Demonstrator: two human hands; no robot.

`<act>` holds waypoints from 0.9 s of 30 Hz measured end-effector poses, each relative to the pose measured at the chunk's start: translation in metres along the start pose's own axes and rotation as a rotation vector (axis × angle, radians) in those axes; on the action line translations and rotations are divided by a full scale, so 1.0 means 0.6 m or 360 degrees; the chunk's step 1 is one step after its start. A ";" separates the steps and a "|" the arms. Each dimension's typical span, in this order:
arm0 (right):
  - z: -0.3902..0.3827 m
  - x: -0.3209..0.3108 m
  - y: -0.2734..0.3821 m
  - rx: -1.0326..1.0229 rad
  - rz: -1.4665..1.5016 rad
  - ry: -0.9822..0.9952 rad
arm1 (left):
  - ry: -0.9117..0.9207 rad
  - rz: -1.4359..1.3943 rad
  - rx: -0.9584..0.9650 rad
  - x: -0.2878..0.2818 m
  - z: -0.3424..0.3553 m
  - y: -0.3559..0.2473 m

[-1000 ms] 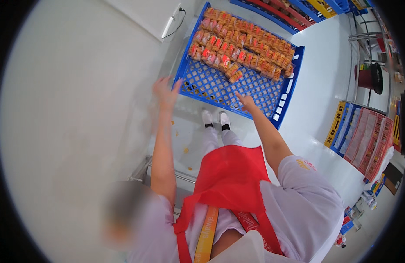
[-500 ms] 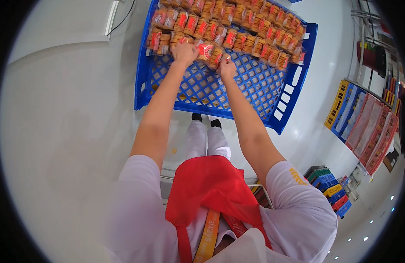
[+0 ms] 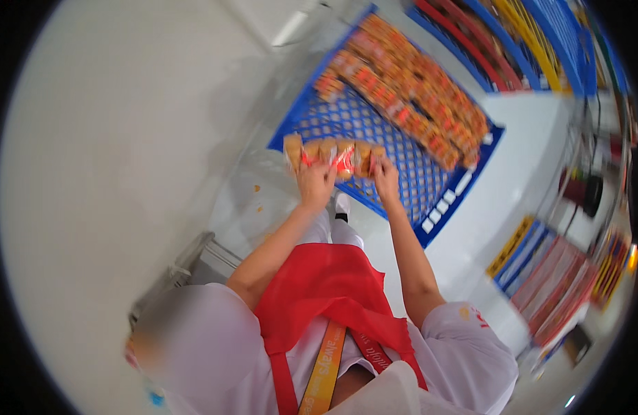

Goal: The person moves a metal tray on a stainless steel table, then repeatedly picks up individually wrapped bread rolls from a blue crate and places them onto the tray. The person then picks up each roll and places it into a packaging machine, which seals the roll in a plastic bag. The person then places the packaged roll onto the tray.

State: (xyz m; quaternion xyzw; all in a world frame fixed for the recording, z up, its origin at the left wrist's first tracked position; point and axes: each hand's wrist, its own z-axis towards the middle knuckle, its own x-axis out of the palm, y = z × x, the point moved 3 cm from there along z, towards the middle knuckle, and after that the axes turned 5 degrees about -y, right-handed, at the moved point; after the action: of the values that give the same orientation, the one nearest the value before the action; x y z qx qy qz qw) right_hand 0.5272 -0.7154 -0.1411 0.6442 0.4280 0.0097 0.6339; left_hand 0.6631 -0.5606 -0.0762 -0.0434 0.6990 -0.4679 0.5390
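A row of clear-wrapped biscuit packs (image 3: 345, 158) with red labels is lifted between my two hands, above the near edge of a blue lattice crate (image 3: 364, 119). My left hand (image 3: 316, 184) is closed on the row left of its middle, and one pack juts out beyond it on the left. At the right end, my right hand (image 3: 386, 177) grips the last pack with bent fingers. Rows of similar biscuit packs (image 3: 409, 83) lie in the far and right part of the crate. Motion blurs the packs a little.
Stacked blue, red and yellow crates (image 3: 499, 41) stand beyond the crate at the upper right. More flat trays (image 3: 547, 277) are stacked at the right. A metal frame (image 3: 194, 259) is at my left. Small crumbs (image 3: 258, 197) lie on the pale floor.
Both hands have lifted a row of packs off the crate's lattice and drawn it toward me, past the near edge. My view has turned, so the crate now appears tilted and farther right.
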 end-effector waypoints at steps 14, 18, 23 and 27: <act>-0.520 0.320 0.686 -0.1370 -0.0102 0.1668 | -0.1711 0.0551 -0.1123 -0.713 -0.562 -0.023; -0.777 0.411 0.838 -0.1339 -0.0355 0.2257 | -0.2040 0.0490 -0.1370 -0.838 -0.757 0.040; -1.044 0.610 0.909 -0.1961 -0.0383 0.2356 | -0.2222 0.0389 -0.1828 -0.970 -0.947 0.164; -1.214 0.720 0.973 -0.1772 -0.1015 0.2606 | -0.2099 0.0090 -0.2087 -1.067 -1.049 0.277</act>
State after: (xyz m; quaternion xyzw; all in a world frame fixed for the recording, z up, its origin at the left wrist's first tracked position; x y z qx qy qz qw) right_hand 0.7113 0.2160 0.2545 -0.0865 0.8128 0.4722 0.3301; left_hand 0.5026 0.2765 0.2520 -0.5794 0.3769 0.1533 0.7062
